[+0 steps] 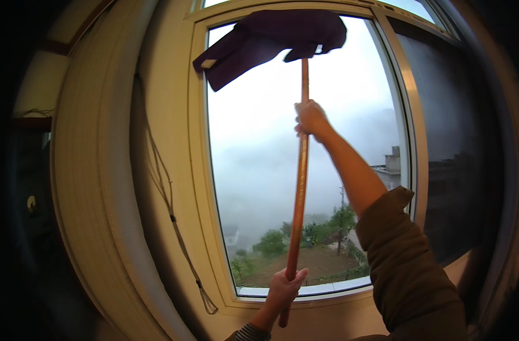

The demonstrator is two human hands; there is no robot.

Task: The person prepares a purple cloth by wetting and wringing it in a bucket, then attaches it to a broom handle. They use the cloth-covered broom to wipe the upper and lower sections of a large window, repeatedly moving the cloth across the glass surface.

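Note:
A long reddish-brown wooden pole [301, 179] stands nearly upright before the window. Around its lower part, close to the bottom end, my left hand [283, 286] is closed. Higher up, my right hand [311, 117] grips the same pole, with that arm stretched upward in a rolled brown sleeve. A dark purple cloth [280, 40] is draped over the pole's top end, which it hides. The cloth lies along the top of the window pane [251, 170], and its left end hangs down over the frame's left side. A small pale patch shows on that end.
The pale window frame [202, 170] surrounds the pane. A dark screened panel [451, 149] is on the right. At left hang a long beige curtain [93, 170] and a looped cable [174, 226]. Trees [270, 242], bare soil and fog are outside.

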